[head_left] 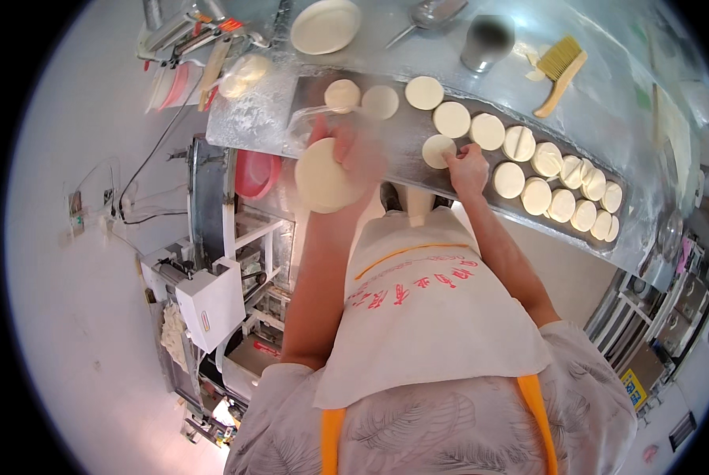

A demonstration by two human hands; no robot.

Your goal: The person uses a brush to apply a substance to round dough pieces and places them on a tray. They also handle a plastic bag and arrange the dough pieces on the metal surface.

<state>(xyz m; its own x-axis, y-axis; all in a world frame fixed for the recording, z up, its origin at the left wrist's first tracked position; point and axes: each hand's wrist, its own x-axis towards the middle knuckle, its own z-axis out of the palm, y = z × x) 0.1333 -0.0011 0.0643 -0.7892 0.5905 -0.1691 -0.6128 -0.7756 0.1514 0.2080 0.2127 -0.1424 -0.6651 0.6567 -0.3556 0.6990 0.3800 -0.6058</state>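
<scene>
My left hand (358,154), blurred by motion, holds a pale flat dough round (323,180) up above the near edge of the table. At the near edge of a dark baking tray (408,138), my right hand (470,169) has its thumb and fingers closed on the rim of another dough round (436,150), which lies on the tray. Several more rounds, such as one farther back (451,119), lie in two rows toward the right end; some there overlap or are creased. Two rounds (342,95) sit at the tray's left end, beside a blurred see-through sheet (303,123).
Behind the tray are a white plate (325,28), a metal scoop (436,13), a metal cup (487,46) and a wooden-handled brush (562,75). Flour covers the table's left corner (247,119). Below it are a pink basin (257,172) and a white machine (212,305).
</scene>
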